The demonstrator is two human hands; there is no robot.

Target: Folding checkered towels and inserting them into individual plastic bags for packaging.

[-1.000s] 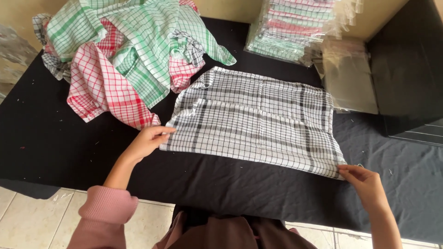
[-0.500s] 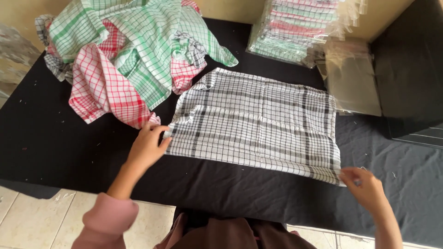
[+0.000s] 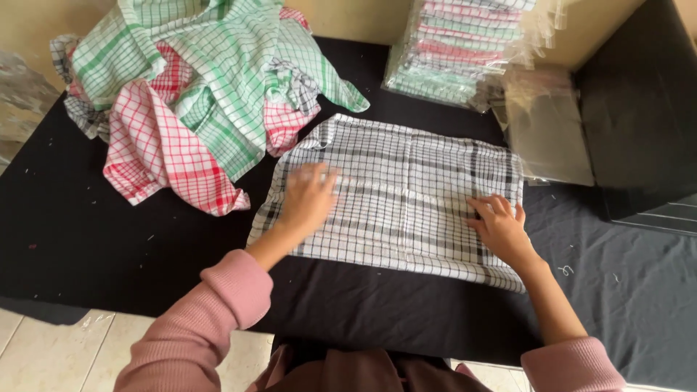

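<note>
I press my left hand point(image 3: 308, 194) and right hand point(image 3: 499, 225) flat, fingers spread, on the black-and-white checked cotton cloth point(image 3: 403, 194), keeping it smooth on the black-covered worktop point(image 3: 87, 232). Clear-wrapped folded cloth packs point(image 3: 454, 47) stack behind; a red and green checked heap point(image 3: 196, 94) lies left.

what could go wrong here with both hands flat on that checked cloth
The left hand looks blurred, so a quick sweep may bunch the black-and-white checked cloth rather than flatten it. The pile of red and green cloths touches its far left corner and might get dragged along. The near edge by the right hand lies slanted, so any fold could come out uneven.
</note>
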